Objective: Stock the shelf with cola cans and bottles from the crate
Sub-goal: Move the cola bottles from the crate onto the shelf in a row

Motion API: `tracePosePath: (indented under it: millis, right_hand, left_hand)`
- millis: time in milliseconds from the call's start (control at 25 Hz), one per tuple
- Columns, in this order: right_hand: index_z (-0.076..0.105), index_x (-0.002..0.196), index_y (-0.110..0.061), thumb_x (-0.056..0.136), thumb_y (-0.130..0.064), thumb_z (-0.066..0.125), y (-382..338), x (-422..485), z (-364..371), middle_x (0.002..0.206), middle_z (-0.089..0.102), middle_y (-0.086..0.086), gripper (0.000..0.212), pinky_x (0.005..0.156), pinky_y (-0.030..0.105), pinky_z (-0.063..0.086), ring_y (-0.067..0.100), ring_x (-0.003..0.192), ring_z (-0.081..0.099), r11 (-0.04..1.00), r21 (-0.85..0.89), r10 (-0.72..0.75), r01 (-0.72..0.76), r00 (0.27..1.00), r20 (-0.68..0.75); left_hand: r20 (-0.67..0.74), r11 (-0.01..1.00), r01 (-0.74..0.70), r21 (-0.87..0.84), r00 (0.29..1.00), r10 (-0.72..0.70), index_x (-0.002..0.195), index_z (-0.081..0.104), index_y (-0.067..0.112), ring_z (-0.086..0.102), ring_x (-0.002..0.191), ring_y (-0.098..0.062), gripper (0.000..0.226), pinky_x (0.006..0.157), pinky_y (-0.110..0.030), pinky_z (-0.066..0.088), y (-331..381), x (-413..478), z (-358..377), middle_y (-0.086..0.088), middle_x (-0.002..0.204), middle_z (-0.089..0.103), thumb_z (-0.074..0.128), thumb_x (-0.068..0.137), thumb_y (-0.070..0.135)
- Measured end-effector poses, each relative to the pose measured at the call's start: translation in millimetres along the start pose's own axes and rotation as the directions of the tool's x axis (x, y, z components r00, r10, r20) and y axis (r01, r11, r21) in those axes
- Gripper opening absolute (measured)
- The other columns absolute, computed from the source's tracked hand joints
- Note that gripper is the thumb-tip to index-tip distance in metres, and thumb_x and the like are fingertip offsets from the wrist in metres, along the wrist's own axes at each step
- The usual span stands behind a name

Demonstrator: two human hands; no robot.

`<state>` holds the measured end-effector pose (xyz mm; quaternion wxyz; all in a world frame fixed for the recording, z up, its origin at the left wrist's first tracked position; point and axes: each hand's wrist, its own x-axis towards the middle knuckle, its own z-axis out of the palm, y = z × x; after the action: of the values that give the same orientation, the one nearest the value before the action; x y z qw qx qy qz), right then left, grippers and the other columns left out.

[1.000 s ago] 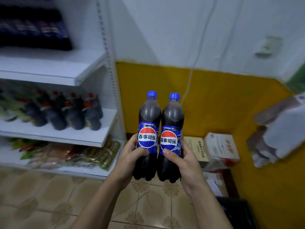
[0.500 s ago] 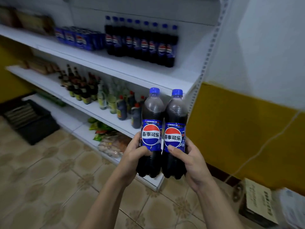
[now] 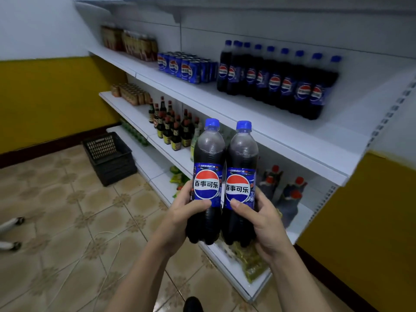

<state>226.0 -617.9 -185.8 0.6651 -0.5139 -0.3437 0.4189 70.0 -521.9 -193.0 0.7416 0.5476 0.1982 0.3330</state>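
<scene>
- Holding two cola bottles upright, side by side and touching, the person faces white shelving in the head view. The pair is in the air in front of the middle boards and rests on none of them.
- The left hand [image 3: 180,218] grips the left bottle [image 3: 208,167] low on its blue label. Its fingers [image 3: 183,197] curl round the back and the thumb lies across the front.
- The right hand [image 3: 263,224] grips the right bottle [image 3: 242,174] the same way, with its fingers clamped round the far side and the thumb on the label's lower edge.
- Both held bottles have blue caps on and dark drink up to the shoulder.
- The shelf [image 3: 292,131] above and behind the pair carries a double row of shelved bottles [image 3: 276,79] of the same kind, all upright. Bare white board lies to their right.
- Blue cans [image 3: 184,67] stand packed just left of that row on the same shelf, with brown jars [image 3: 132,45] farther left.
- The next board down holds dark sauce bottles [image 3: 173,129]. Red-capped bottles [image 3: 290,194] stand on the same board, behind the right hand.
- Green and yellow packets [image 3: 252,260] lie on the lowest board, below the held pair.
- The dark crate [image 3: 110,158] stands on the tiled floor [image 3: 67,221] at the far end, just beside the lowest board.
- A thin cord [image 3: 108,251] lies looped on the floor near the left forearm.
</scene>
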Motion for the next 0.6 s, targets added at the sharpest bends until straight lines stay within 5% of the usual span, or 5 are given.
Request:
tracePosePath:
  millis: [600]
  right_hand:
    - [0.059, 0.123, -0.017, 0.073, -0.016, 0.081, -20, 251, 29, 0.111, 0.073, 0.006, 0.054, 0.088, 0.040, 0.057, 0.025, 0.103, 0.069, 0.993, -0.103, -0.052, 0.053, 0.999, 0.010]
  left_hand:
    - [-0.054, 0.996, -0.061, 0.068, 0.996, 0.065, 0.127, 0.053, 0.013, 0.066, 0.107, -0.033, 0.064, 0.088, -0.043, 0.056, 43, 236, -96, -0.013, 0.117, 0.069, 0.071, 0.068, 0.030]
